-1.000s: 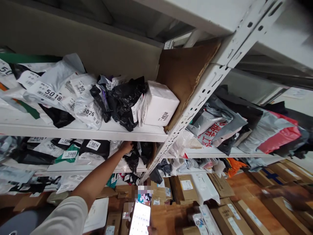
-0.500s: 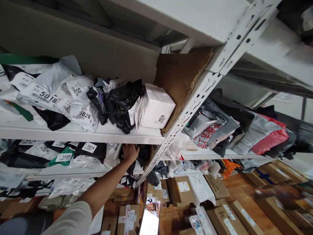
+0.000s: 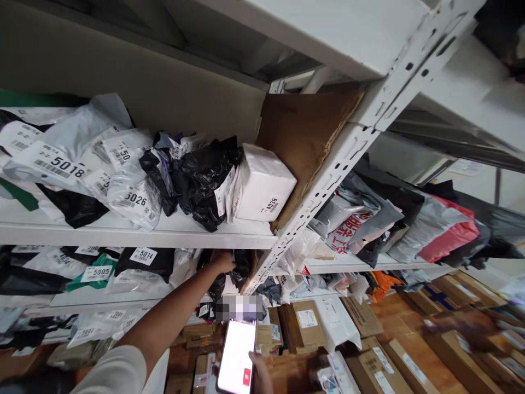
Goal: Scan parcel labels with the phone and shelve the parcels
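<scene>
My left hand (image 3: 222, 261) reaches in under the edge of the upper shelf, among black plastic parcels (image 3: 241, 267) at the right end of the shelf below. Its fingers are mostly hidden by shadow and parcels, so I cannot tell whether they grip one. Low in the middle, my right hand (image 3: 261, 374) holds a smartphone (image 3: 237, 353) upright, thumb along its right edge. The phone's screen is bright white with a red patch near the bottom. Left of my left hand lie a clear bag (image 3: 184, 266) and a black parcel labelled 5014 (image 3: 144, 265).
On the upper shelf (image 3: 135, 237) stand several labelled bags and a white box (image 3: 266, 183) marked 4038, beside a cardboard divider (image 3: 305, 123). A white perforated post (image 3: 328, 175) separates it from another rack with grey bags (image 3: 369, 210). Cardboard boxes (image 3: 305, 323) cover much of the floor.
The phone has come up and left, bringing my right thumb into view. Its screen went from a picture to mostly white. My left hand stays among the black parcels; the view shifted slightly.
</scene>
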Tool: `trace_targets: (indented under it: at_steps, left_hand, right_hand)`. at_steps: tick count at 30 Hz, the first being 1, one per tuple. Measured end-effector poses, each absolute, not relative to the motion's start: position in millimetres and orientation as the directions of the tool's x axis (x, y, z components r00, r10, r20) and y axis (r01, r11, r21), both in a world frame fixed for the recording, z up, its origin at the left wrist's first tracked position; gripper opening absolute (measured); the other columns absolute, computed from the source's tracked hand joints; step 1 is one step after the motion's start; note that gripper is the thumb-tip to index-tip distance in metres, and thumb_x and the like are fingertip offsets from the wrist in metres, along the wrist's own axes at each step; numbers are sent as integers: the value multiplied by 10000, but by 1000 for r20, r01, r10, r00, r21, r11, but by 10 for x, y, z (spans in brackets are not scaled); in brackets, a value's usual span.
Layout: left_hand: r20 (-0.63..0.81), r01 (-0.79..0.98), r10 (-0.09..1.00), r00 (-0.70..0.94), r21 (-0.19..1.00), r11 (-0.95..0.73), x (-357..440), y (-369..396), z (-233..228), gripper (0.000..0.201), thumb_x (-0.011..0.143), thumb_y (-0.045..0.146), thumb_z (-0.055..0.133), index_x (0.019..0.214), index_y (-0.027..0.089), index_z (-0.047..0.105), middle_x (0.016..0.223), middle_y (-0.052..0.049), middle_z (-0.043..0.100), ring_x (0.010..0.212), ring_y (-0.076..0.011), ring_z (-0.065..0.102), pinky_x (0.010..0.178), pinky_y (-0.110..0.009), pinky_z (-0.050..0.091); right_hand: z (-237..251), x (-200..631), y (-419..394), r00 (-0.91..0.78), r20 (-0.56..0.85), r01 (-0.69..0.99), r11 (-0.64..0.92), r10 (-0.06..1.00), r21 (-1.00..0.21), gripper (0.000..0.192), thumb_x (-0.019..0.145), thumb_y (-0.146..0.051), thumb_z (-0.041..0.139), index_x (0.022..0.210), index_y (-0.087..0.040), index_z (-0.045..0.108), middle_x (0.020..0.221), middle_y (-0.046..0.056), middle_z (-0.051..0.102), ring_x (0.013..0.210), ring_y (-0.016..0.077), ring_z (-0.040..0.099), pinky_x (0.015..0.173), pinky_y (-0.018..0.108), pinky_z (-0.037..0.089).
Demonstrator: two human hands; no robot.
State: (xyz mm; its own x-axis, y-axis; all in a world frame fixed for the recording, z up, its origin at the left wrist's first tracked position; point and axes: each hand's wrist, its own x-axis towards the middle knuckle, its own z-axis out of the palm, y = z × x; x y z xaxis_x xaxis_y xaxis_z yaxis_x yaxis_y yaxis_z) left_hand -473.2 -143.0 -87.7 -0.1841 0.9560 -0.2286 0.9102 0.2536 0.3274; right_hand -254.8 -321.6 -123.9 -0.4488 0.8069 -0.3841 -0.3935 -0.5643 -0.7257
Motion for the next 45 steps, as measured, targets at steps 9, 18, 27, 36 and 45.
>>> trace_targets:
  at_steps: [9, 18, 27, 36, 45]
  left_hand:
    - [-109, 930, 990, -91, 346, 124, -4857, -1977, -1043, 364, 737, 266, 626, 1091, 242, 708, 1521, -78, 355, 1412, -321, 261, 1149, -448, 214]
    - [-58, 784, 869, -491, 406, 470, -4746, -1382, -978, 433, 904, 411, 491, 1194, 114, 612, 1203, -177, 632, 1146, -309, 567, 951, -453, 442]
    - [-19, 920, 971, -237, 318, 231, -4943, -1702, -981, 202, 911, 275, 533, 957, 135, 670, 1046, -90, 672, 1017, -213, 612, 913, -404, 466]
    - [140, 951, 967, -215, 254, 175, -5020, -2328, -850, 150, 859, 186, 541, 810, 166, 682, 1035, -119, 647, 1114, -258, 543, 1010, -384, 417]
    - [13, 870, 910, -415, 300, 392, -4588, -1660, -764, 338, 902, 161, 417, 1189, 205, 590, 1156, -145, 623, 964, -257, 636, 798, -386, 516]
  right_hand:
    - [-1363, -3188, -2463, -317, -278, -458, -404, 907, -792, 731, 560, -294, 823, 1235, -267, 544, 986, 10, 752, 931, 224, 670, 839, 328, 484]
    - [-1436, -3418, -1886, -265, -100, -334, -188, 959, -923, 745, 615, -250, 806, 1290, -211, 492, 1097, 70, 720, 970, 254, 670, 894, 380, 498]
    - [-1565, -3494, -1680, -185, -98, -385, -164, 978, -908, 834, 596, -195, 750, 1356, -231, 409, 989, 46, 741, 921, 248, 693, 802, 359, 537]
    - [-1597, -3454, -1578, -239, -110, -376, -197, 965, -905, 630, 557, -144, 752, 1155, -175, 557, 909, 41, 739, 806, 223, 694, 780, 397, 543]
    - [-1624, -3487, -1608, -269, -48, -380, -152, 962, -912, 755, 594, -151, 738, 1299, -171, 469, 1233, 108, 657, 1063, 239, 625, 956, 387, 466]
